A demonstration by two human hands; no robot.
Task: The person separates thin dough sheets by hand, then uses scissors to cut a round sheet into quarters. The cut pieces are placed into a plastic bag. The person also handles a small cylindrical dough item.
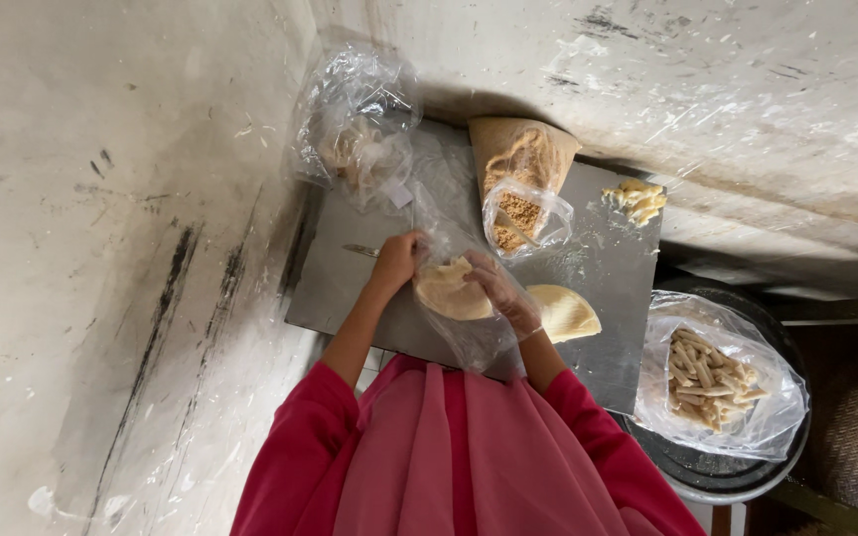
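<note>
I saw my left hand (396,260) pinching the near-left edge of a round, pale dough sheet (452,290), fingers curled onto its rim, presumably to steady it flat. My right hand (506,294) lay inside a clear plastic bag (479,333), fingers bent against the sheet's right side through the film; likely the film kept dough off the skin. The sheet sat between both hands, thin, floury, beige, slightly cupped.

Just right of my right hand rested a folded half-round of dough (564,313), same colour. All of it lay on a grey metal board (608,268). Further right, well apart, a bag of pale finger-shaped rolls (709,377) sat in a dark basin (737,471). Beyond the hands stood an open bag of brown crumbly filling (520,189), a crumpled clear bag (355,124) to its left, and a small heap of yellowish pieces (636,199) far right.
</note>
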